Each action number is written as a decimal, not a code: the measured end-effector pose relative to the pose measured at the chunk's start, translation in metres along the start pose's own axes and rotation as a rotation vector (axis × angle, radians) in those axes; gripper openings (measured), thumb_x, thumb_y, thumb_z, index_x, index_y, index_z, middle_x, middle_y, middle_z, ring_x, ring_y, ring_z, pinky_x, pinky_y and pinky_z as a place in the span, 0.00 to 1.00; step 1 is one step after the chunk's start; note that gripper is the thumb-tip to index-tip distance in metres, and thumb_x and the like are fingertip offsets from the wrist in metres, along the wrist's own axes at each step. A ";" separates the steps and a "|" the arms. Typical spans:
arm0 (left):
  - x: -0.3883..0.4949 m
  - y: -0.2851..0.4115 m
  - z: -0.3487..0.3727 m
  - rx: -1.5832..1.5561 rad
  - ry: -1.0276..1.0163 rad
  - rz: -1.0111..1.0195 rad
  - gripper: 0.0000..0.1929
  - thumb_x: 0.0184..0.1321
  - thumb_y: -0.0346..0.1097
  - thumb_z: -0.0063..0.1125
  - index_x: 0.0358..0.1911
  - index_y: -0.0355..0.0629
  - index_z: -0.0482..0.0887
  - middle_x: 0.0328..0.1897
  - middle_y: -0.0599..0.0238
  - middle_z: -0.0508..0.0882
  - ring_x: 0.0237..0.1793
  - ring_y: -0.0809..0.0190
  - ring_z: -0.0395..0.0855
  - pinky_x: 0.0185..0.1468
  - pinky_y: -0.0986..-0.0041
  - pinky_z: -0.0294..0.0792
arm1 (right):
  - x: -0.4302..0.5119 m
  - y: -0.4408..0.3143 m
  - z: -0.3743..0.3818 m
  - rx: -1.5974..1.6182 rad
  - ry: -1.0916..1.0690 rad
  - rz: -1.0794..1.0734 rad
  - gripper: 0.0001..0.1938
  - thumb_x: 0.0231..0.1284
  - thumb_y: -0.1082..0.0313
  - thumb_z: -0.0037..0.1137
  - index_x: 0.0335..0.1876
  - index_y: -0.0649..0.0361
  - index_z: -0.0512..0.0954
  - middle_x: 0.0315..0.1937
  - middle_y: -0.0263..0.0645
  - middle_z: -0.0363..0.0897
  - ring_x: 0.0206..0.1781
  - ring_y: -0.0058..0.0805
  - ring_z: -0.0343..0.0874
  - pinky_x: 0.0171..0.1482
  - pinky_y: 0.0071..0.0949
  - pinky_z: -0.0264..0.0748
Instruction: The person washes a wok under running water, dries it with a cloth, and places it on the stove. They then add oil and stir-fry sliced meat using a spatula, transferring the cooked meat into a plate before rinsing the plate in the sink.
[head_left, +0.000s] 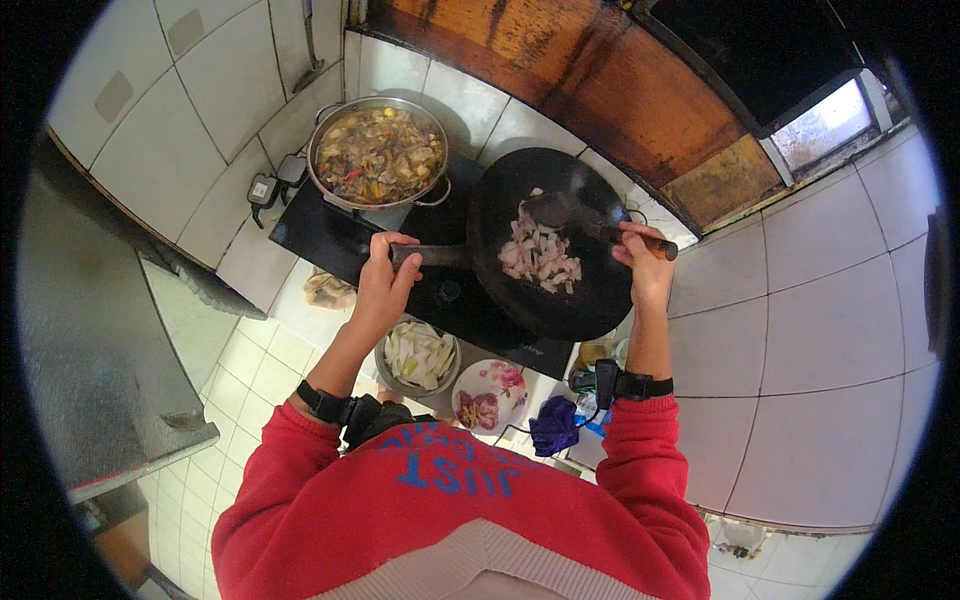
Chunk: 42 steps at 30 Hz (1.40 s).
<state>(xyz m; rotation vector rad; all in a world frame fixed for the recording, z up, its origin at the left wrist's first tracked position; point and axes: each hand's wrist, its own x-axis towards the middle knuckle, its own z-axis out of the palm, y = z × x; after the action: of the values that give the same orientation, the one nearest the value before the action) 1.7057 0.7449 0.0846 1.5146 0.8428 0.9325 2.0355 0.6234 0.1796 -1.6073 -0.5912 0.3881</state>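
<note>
A dark wok (525, 307) sits over the right side of a black gas stove (322, 238). My left hand (386, 281) is closed around the wok's handle (442, 256). In my right hand (645, 262) is the wooden handle of a spatula (551, 210), whose dark blade rests among the food inside the wok. Pale chopped meat pieces (540, 255) lie in a heap at the middle of the wok, partly against the blade.
A steel pot (442, 142) of stew stands at the back left. Nearer me are a metal bowl (382, 375) of sliced pale vegetables, a floral plate (506, 375) with raw meat, and a purple cloth (555, 427). Tiled walls (720, 337) close in the right side.
</note>
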 end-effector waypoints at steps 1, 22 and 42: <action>0.000 0.000 0.000 0.006 -0.006 0.004 0.12 0.68 0.36 0.51 0.49 0.40 0.67 0.40 0.62 0.80 0.31 0.70 0.80 0.34 0.77 0.72 | -0.003 -0.002 -0.002 0.006 -0.020 0.035 0.05 0.54 0.75 0.56 0.35 0.67 0.80 0.27 0.37 0.81 0.22 0.21 0.76 0.23 0.19 0.76; -0.007 -0.005 0.003 0.017 0.019 0.010 0.10 0.68 0.33 0.50 0.48 0.41 0.66 0.39 0.63 0.80 0.30 0.70 0.80 0.33 0.77 0.73 | -0.008 0.008 -0.034 -0.055 0.054 0.066 0.04 0.55 0.75 0.58 0.31 0.68 0.80 0.27 0.40 0.81 0.18 0.22 0.75 0.21 0.19 0.76; -0.006 -0.005 0.001 0.039 -0.007 0.026 0.11 0.67 0.33 0.51 0.48 0.40 0.66 0.38 0.63 0.80 0.29 0.70 0.79 0.33 0.77 0.72 | -0.014 -0.010 -0.004 -0.094 0.097 0.085 0.05 0.55 0.74 0.57 0.34 0.67 0.80 0.27 0.40 0.82 0.14 0.23 0.73 0.17 0.20 0.73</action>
<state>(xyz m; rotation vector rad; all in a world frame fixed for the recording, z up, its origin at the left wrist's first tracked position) 1.7038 0.7403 0.0793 1.5649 0.8422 0.9342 2.0250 0.6123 0.1885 -1.7357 -0.4741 0.3475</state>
